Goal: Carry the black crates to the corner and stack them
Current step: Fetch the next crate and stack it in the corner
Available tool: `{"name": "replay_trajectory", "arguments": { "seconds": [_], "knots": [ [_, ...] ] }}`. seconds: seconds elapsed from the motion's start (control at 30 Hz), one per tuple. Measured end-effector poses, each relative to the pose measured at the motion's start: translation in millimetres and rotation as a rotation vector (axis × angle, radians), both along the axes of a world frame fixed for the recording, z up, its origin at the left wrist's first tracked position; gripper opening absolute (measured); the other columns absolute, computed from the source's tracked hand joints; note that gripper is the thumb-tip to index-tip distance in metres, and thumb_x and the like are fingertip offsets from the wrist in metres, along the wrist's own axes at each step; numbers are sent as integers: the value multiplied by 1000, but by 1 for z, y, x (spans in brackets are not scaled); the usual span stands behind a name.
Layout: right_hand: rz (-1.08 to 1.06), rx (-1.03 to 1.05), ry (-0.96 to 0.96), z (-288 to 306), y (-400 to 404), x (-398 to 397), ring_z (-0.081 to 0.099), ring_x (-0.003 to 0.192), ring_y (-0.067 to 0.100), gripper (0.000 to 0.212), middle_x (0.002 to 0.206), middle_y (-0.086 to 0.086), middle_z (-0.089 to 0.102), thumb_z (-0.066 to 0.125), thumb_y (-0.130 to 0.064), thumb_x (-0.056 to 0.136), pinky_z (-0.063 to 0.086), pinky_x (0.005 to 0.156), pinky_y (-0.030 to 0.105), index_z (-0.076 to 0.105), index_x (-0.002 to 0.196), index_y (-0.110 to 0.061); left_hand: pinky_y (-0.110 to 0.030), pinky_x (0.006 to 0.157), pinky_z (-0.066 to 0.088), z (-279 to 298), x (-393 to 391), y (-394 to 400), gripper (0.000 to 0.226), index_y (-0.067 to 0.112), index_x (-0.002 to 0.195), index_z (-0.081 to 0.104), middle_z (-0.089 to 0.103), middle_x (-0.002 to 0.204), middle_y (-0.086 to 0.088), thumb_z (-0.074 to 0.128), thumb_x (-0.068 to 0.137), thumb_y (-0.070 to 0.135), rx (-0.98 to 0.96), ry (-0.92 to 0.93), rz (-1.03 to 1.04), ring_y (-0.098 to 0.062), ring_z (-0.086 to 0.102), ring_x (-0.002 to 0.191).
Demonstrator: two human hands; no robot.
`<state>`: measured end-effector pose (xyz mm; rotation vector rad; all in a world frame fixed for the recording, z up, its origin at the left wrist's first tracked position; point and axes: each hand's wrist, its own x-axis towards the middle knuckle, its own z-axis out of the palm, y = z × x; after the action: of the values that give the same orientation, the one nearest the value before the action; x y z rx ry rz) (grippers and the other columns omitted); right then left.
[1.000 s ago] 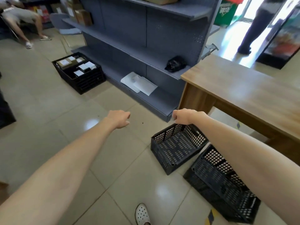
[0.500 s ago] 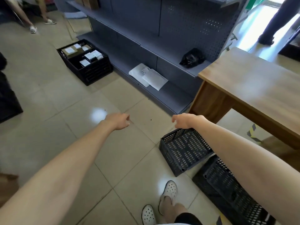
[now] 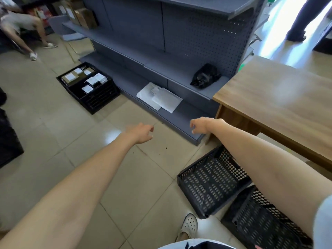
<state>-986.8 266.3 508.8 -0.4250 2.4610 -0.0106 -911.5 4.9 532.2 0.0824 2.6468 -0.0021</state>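
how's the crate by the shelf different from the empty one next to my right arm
The crate by the shelf holds boxes with white labels; the near crate is empty. The crate by the shelf sits far off on the left, the near crate lies under the right forearm beside the wooden table. Both are black, slotted, and on the floor, untouched.

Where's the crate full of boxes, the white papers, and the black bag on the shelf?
Crate full of boxes (image 3: 100,97): head view, on its front wall.
White papers (image 3: 161,99): head view, middle of the top sheet.
Black bag (image 3: 205,75): head view, middle of the bag.
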Motion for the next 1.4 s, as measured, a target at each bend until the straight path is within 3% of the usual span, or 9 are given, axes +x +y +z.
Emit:
{"name": "replay_trajectory", "arguments": {
  "seconds": [0.23,0.4,0.57,0.9,1.07,1.17,1.3,1.4],
  "knots": [
    [-122,-88,-26,-12,64,-21,54,114,30,38,130,6,55,51,-36,94,45,98,46,49,129,-24,-39,87,44,5,-76,75,33,26,128,49,57,131,-2,44,95,33,-89,37,-242,-27,55,116],
    [-310,-29,-44,-15,142,-10,53,117,30,36,130,8,54,51,-32,96,44,94,40,51,131,-20,-38,80,42,-6,-115,139,36,25,130,46,57,130,-4,42,95,29,-114,51,-462,-29,55,114],
    [-520,26,-43,-30,203,-2,53,117,29,32,131,8,55,53,-32,95,46,98,44,54,125,-21,-36,73,39,-20,-151,195,36,26,132,45,56,129,-4,40,96,25,-162,28,-700,-28,55,112],
    [-950,-91,-127,-55,206,-21,53,115,27,33,132,9,53,52,-28,98,44,91,39,50,129,-19,-40,79,50,-48,-273,256,31,33,124,50,60,122,0,41,95,29,-124,-55,-1123,-27,58,107],
    [-1062,-220,-121,-97,176,-29,56,112,26,31,129,5,57,49,-37,96,46,90,41,53,124,-25,-36,72,45,-93,-310,268,32,32,125,49,60,123,-3,36,97,24,-170,-134,-1241,-28,59,104],
    [-1102,-245,-215,-136,168,-15,55,113,26,31,129,4,58,48,-36,96,45,88,38,54,124,-26,-34,70,42,-134,-309,275,34,29,128,50,60,124,-5,36,98,21,-182,-160,-1283,-30,60,103],
    [-1191,-159,-386,-190,180,20,55,115,31,33,131,9,55,46,-35,96,46,90,39,54,127,-24,-31,62,36,-192,-302,291,25,23,112,57,64,112,-6,35,101,28,-95,-153,-1278,-26,57,83],
    [-1293,-126,-393,-226,197,42,57,112,32,35,129,11,58,47,-36,94,48,91,40,55,126,-23,-31,62,39,-234,-303,309,28,23,105,60,65,103,-5,34,101,30,-92,-169,-1256,-24,57,78]
  ]
}}
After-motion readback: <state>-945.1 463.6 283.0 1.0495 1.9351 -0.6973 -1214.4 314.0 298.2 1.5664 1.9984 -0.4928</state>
